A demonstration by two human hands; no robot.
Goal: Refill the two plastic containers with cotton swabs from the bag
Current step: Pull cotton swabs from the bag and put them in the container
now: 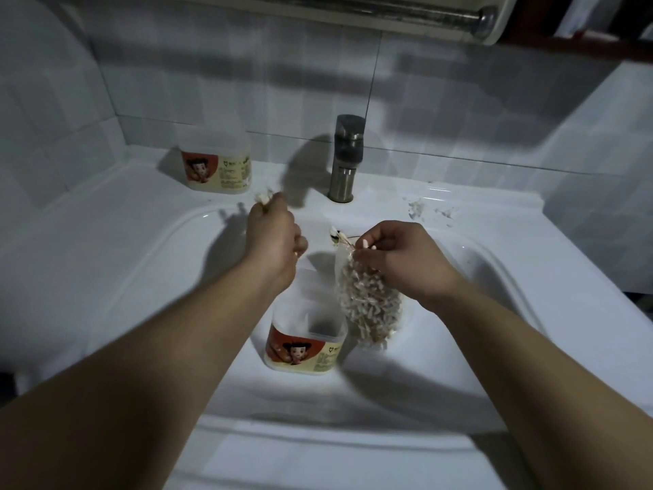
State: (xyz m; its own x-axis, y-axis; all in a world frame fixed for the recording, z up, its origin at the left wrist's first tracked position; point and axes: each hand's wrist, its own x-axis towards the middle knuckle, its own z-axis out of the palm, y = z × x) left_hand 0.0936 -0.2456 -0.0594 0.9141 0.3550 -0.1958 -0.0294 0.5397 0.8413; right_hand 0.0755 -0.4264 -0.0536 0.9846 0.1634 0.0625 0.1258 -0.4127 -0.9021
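Nearest to me, the near container (304, 344) stands upright in the white basin (141, 295), its top open and its red cartoon label facing the person; how much is inside I cannot tell. Just beside it on the right hangs the clear bag (367, 302), packed with cotton swabs (364, 295), its lower end close to the basin by the container's side. The right hand (399, 256) holds the bag by its mouth, fingers curled and pinching the plastic, with a few loose swabs (335, 236) poking out to the left of the fingertips. A little farther and to the left, apart from the bag, the left hand (274, 235) is raised above the basin, its fingers closed tight around a small bunch of swabs (263, 198) whose white tips stick out past the fist on the far side. Behind the hands, a brushed metal tap (348, 157) rises from the ledge. To its left the far container (215, 164) sits on the ledge in the corner against the tiled wall (247, 83). On the ledge right of the tap lie some small white scraps (417, 208), too blurred to name. A metal rail (424, 12) runs overhead.
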